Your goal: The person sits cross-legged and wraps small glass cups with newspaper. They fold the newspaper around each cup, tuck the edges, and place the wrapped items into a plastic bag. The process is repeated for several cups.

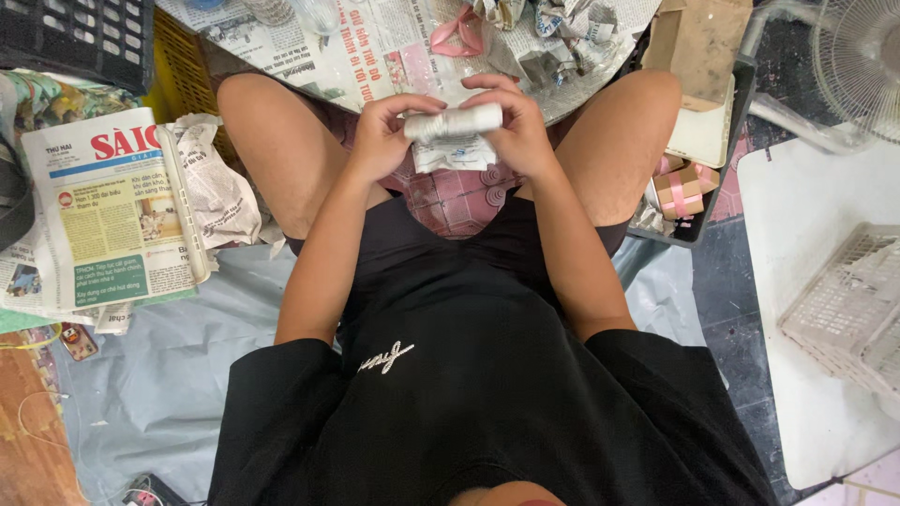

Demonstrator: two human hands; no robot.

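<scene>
We look straight down at a seated person in a black shirt and shorts, knees apart, with both hands raised between the thighs. The left hand (380,136) and the right hand (518,131) are each closed around one end of a small roll wrapped in newspaper (454,123), which lies crosswise between them, fingers curled over the top and thumbs underneath; a loose flap of the paper hangs below it. Just beyond the hands lies a sheet of newspaper (375,47) spread flat, carrying crumpled paper wads (553,33), a pink tape dispenser (457,31) and the bases of clear glasses (295,11) (only their lower parts show at the top edge). To our left a folded newspaper stack (112,215) rests on the floor beside a yellow crate (183,66) and a black crate (75,37). The floor under the person is covered by a pale grey plastic sheet (159,365), with a strip of wooden floor (28,440) showing at the lower left corner. To our right sits a dark tray (698,230) holding small boxes tied with pink ribbon (682,186), then a white table (797,281) bearing a white basket (848,305), and a fan (858,56) in the upper corner.
</scene>
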